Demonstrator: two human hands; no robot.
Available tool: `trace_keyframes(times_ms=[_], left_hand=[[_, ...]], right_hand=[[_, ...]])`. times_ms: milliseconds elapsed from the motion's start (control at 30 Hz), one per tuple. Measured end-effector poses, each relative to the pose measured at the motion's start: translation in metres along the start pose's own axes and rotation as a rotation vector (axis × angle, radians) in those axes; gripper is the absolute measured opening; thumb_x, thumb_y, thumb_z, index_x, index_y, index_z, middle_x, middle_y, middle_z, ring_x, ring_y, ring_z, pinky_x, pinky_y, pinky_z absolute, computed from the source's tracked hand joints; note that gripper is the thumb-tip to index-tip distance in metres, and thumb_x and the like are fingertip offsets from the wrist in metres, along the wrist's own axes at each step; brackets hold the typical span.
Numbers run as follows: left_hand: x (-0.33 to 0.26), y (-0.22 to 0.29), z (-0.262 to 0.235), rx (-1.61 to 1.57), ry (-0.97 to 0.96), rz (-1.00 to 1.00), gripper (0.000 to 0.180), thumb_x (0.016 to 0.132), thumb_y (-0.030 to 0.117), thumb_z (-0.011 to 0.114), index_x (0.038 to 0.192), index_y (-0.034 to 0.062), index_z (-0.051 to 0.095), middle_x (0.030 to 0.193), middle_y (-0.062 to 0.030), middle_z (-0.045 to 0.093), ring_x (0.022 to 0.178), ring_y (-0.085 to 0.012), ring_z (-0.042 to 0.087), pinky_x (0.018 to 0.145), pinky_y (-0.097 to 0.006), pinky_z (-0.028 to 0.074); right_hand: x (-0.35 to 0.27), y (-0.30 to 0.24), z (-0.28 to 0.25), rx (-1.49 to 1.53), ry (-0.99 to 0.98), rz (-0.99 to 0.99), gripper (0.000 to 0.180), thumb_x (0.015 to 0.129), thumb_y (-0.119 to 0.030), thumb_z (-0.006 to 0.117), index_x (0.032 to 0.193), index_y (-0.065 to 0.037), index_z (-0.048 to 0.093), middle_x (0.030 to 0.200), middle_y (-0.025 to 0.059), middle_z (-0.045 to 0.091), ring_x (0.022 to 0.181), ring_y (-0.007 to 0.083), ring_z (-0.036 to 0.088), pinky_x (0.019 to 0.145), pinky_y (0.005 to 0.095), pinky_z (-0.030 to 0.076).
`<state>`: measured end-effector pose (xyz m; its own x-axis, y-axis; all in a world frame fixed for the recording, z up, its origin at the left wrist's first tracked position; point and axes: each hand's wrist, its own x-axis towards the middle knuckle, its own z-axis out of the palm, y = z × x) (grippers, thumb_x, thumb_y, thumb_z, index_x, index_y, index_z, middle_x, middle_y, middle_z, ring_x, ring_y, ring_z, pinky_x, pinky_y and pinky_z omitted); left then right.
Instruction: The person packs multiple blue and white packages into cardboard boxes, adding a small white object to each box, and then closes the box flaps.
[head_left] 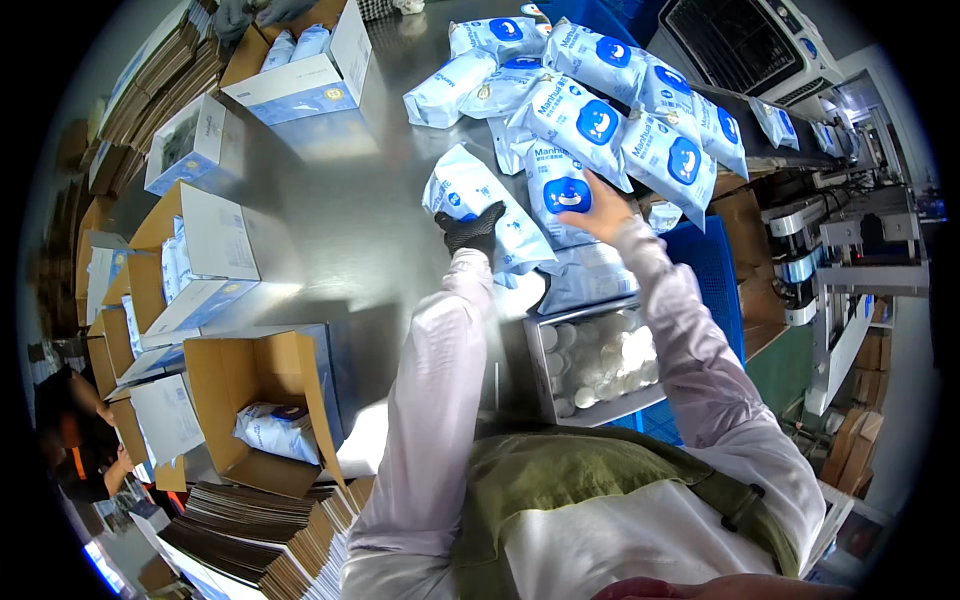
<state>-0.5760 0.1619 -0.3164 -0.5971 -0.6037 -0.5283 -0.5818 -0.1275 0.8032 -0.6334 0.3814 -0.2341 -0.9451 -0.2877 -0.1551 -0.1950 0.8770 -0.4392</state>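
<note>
My left hand (468, 232), in a black glove, is closed on the left side of a pale blue plastic pouch (508, 228), which lies tilted above the metal table. My bare right hand (606, 212) reaches to another such pouch (556, 172) with a dark blue logo, at the near side of a pile. Its thumb and forefinger are spread over that pouch's right edge; the other fingers are partly hidden. More plump pouches (580, 112) are heaped just beyond both hands. Below my right hand stands a metal tray (543, 385) holding several round whitish discs (590, 365).
Open cartons (225, 375) with pouches inside line the table's left side. Flattened cardboard (240, 530) is stacked at the lower left. A blue crate (712, 275) and a conveyor (765, 140) are on the right. Another person's gloved hands (255, 14) are at a far-left carton (310, 75).
</note>
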Motion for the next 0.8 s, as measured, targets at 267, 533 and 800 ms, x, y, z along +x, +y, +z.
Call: trace_keyframes(times_ms=[267, 533, 800], left_hand=[[-0.024, -0.025, -0.043, -0.534, -0.153, 0.019, 0.092, 0.059, 0.016, 0.076, 0.132, -0.0006, 0.022, 0.120, -0.0183, 0.044, 0.112, -0.0285, 0.045, 0.093, -0.035, 0.038], [-0.144, 0.019, -0.198, -0.995, -0.080, 0.549, 0.073, 0.061, -0.008, 0.062, 0.127, 0.0014, 0.033, 0.107, -0.0085, 0.051, 0.096, -0.0194, 0.050, 0.084, -0.032, 0.044], [-0.175, -0.039, -0.366, -0.646, 0.821, 0.702, 0.033, 0.086, 0.025, 0.052, 0.105, -0.0014, 0.052, 0.097, -0.0167, 0.056, 0.093, -0.0256, 0.053, 0.081, -0.037, 0.043]], right_hand=[[0.034, -0.041, 0.034, 0.320, -0.073, 0.114, 0.082, 0.055, -0.026, 0.069, 0.129, -0.011, 0.034, 0.119, 0.0157, 0.043, 0.107, 0.0295, 0.046, 0.089, 0.0364, 0.038], [-0.079, -0.212, -0.033, 1.254, -0.513, -0.517, 0.089, 0.059, -0.023, 0.068, 0.133, 0.002, 0.026, 0.132, 0.0169, 0.034, 0.122, 0.0260, 0.033, 0.102, 0.0318, 0.021], [-0.131, -0.402, 0.035, 0.847, -0.433, -1.398, 0.074, 0.074, -0.043, 0.062, 0.130, -0.003, 0.035, 0.136, 0.0189, 0.033, 0.127, 0.0307, 0.030, 0.102, 0.0340, 0.024]])
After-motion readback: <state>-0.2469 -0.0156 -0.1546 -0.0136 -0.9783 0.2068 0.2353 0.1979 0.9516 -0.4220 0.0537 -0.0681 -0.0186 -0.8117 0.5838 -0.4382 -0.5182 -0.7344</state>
